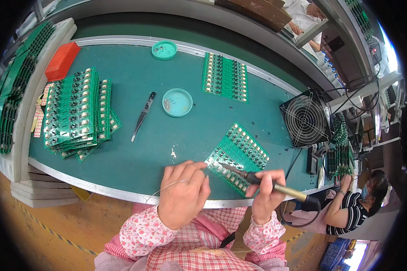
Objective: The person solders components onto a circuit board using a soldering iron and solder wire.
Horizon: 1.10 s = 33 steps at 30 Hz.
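My right hand (266, 193) grips a soldering iron (294, 192), its tip pointing left over a green circuit board panel (246, 156). The panel lies at an angle near the table's front edge, lined with rows of pale and black components. Closed in a loose fist, my left hand (183, 193) sits at the panel's near left corner. A thin solder wire (166, 185) loops across it and trails to the left. Whether the wire's working end meets the iron's tip is too small to tell.
Stacked circuit boards (70, 110) stand at left beside a red box (62, 61) and a foam tray (26, 97). Tweezers (143, 117), two turquoise dishes (177, 103) and another panel (224, 77) lie farther back. A black fan (305, 117) stands right; a co-worker (355, 205) sits beyond.
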Available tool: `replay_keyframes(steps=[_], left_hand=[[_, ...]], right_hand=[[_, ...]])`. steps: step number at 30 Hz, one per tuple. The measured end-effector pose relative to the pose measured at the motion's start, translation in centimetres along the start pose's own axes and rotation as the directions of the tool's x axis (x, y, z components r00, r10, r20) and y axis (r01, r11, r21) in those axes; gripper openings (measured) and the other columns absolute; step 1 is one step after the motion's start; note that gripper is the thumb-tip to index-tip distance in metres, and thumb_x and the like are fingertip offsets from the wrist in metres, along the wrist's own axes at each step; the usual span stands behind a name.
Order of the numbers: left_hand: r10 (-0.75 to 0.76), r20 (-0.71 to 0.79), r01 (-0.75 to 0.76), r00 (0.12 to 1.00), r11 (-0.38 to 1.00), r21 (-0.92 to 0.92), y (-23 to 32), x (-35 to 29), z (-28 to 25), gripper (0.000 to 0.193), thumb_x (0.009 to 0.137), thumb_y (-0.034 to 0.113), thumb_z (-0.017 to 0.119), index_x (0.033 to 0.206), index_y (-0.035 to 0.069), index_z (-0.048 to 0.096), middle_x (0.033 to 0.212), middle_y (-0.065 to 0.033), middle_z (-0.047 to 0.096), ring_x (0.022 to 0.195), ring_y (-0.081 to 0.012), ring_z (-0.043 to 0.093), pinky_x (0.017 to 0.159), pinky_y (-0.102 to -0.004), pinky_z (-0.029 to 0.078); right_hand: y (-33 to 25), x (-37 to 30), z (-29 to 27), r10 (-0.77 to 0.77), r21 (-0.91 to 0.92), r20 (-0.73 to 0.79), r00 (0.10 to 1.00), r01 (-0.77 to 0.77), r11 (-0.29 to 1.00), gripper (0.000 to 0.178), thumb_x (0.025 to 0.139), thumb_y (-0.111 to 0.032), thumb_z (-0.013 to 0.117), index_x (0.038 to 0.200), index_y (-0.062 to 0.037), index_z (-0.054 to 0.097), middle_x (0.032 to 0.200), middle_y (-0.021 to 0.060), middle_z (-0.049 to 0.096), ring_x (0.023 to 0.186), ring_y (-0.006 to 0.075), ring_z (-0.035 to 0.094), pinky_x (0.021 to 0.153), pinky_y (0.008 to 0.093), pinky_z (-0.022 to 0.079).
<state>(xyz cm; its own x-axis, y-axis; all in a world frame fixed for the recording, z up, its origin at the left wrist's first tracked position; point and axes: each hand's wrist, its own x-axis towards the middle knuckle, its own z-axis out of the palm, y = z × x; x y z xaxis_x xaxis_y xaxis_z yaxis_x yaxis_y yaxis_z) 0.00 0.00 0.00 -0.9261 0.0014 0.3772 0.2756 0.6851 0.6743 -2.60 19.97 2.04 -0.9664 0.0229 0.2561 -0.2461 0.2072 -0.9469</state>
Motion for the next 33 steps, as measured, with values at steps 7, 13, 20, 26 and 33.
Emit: replay_keyframes(steps=[7, 13, 20, 26, 33], left_hand=[[-0.006, -0.026, 0.005, 1.000, 1.000, -0.018, 0.3, 0.1, 0.3, 0.012, 0.083, 0.006, 0.066, 0.079, 0.003, 0.055, 0.108, -0.0075, 0.067, 0.100, -0.0287, 0.061, 0.084, -0.0417, 0.041], [-0.014, -0.026, 0.014, 1.000, 1.000, -0.028, 0.1, 0.1, 0.3, 0.012, 0.082, 0.006, 0.066, 0.078, 0.004, 0.055, 0.107, -0.0072, 0.068, 0.100, -0.0286, 0.061, 0.083, -0.0416, 0.041], [-0.016, -0.028, 0.015, 0.999, 0.999, -0.032, 0.0, 0.2, 0.3, 0.011, 0.082, 0.006, 0.066, 0.078, 0.004, 0.056, 0.107, -0.0071, 0.068, 0.100, -0.0288, 0.061, 0.084, -0.0415, 0.041], [-0.009, -0.035, 0.008, 0.999, 1.000, -0.027, -0.1, 0.2, 0.1, 0.010, 0.082, 0.006, 0.066, 0.080, 0.003, 0.057, 0.107, -0.0071, 0.068, 0.100, -0.0294, 0.061, 0.084, -0.0414, 0.042], [-0.007, -0.044, 0.006, 0.999, 1.000, -0.028, -0.2, 0.2, 0.3, 0.009, 0.082, 0.006, 0.066, 0.080, 0.003, 0.057, 0.107, -0.0073, 0.068, 0.100, -0.0294, 0.061, 0.084, -0.0415, 0.042]], right_hand=[[-0.2, 2.3, 0.4, 0.160, 0.111, -0.002, 0.987, -0.158, 0.981, 0.021, 0.103, -0.018, 0.054, 0.093, -0.0004, 0.051, 0.084, 0.0083, 0.062, 0.046, 0.0096, 0.055, 0.040, 0.0224, 0.041], [-0.1, 3.1, 0.8, 0.156, 0.089, 0.045, 0.987, -0.160, 0.983, 0.019, 0.103, -0.016, 0.054, 0.092, -0.0007, 0.051, 0.084, 0.0082, 0.062, 0.046, 0.0090, 0.054, 0.040, 0.0222, 0.040], [0.0, 3.4, 1.0, 0.143, 0.066, 0.076, 0.987, -0.148, 0.987, 0.019, 0.103, -0.016, 0.054, 0.091, -0.0012, 0.052, 0.081, 0.0067, 0.062, 0.046, 0.0078, 0.053, 0.040, 0.0212, 0.039], [-0.2, 3.4, 1.4, 0.137, 0.080, 0.073, 0.988, -0.143, 0.987, 0.020, 0.103, -0.017, 0.055, 0.091, -0.0014, 0.052, 0.079, 0.0058, 0.062, 0.046, 0.0075, 0.053, 0.040, 0.0210, 0.039], [-0.6, 3.2, 1.4, 0.130, 0.073, 0.094, 0.987, -0.137, 0.988, 0.021, 0.103, -0.018, 0.056, 0.091, -0.0016, 0.052, 0.078, 0.0056, 0.061, 0.046, 0.0076, 0.054, 0.042, 0.0206, 0.040]])
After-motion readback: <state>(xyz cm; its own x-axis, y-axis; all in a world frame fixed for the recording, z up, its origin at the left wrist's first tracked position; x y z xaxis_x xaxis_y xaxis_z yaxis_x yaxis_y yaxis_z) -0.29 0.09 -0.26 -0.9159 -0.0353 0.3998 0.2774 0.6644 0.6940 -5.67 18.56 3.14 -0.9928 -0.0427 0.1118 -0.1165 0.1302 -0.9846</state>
